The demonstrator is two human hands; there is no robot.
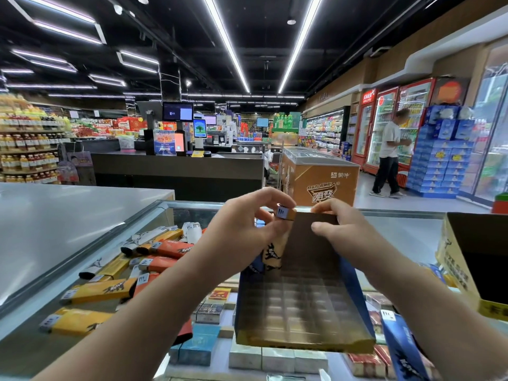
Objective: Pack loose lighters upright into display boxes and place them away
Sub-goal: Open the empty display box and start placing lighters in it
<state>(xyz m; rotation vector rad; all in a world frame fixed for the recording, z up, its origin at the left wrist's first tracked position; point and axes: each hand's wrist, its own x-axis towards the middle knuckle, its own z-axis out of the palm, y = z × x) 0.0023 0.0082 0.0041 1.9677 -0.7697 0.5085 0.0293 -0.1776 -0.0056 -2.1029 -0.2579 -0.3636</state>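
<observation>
**Tan lighter held at the far left corner of the display box**

The left hand (242, 229) pinches a tan plastic lighter with a silver top (277, 235) between thumb and curled fingers, upright, at the far left corner of the brown cardboard display box with blue sides (302, 298). A dark blue lighter (254, 266) stands just beside it on the left, partly hidden by the hand. The right hand (346, 232) grips the far wall of the box, thumb on the inner face and fingers curled over the rim. The box's floor shows a grid of empty cells and it sits tilted toward the camera on the glass-topped bench (406, 229).

To the left on the glass lies a loose pile of yellow, orange and white lighters (132, 265), all flat on their sides. A blue cardboard strip with a lighter at its top (404, 345) lies near right. A yellow open carton (475, 265) stands at the right edge. Packs of cigarettes (277, 358) show beneath the glass. Farther off are a brown freezer chest (319, 177), checkout counters and a person in a white shirt (389, 155) by the drink fridges.
</observation>
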